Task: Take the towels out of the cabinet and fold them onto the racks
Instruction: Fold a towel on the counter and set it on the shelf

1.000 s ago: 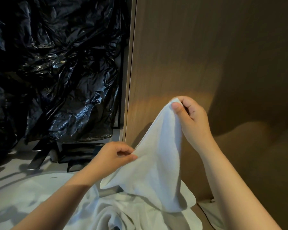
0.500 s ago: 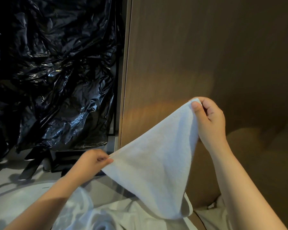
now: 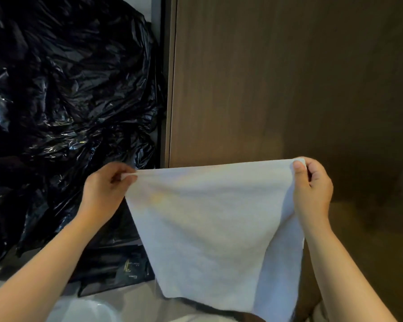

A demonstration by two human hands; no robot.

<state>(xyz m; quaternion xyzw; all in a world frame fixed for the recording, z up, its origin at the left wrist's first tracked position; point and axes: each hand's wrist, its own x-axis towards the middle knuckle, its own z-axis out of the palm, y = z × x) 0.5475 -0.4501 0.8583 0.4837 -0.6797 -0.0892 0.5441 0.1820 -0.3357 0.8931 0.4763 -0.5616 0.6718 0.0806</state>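
one head-worn view looks forward and slightly down, close to a wooden panel (image 3: pixel 277 89) straight ahead.

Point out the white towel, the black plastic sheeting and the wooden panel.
white towel (image 3: pixel 209 219): head view, middle of the hanging cloth.
black plastic sheeting (image 3: pixel 68 101): head view, crumpled middle.
wooden panel (image 3: pixel 265 77): head view, bare upper face.

Crumpled black plastic sheeting (image 3: pixel 68 108) fills the left, beside a brown wood-grain panel (image 3: pixel 277 77) on the right.
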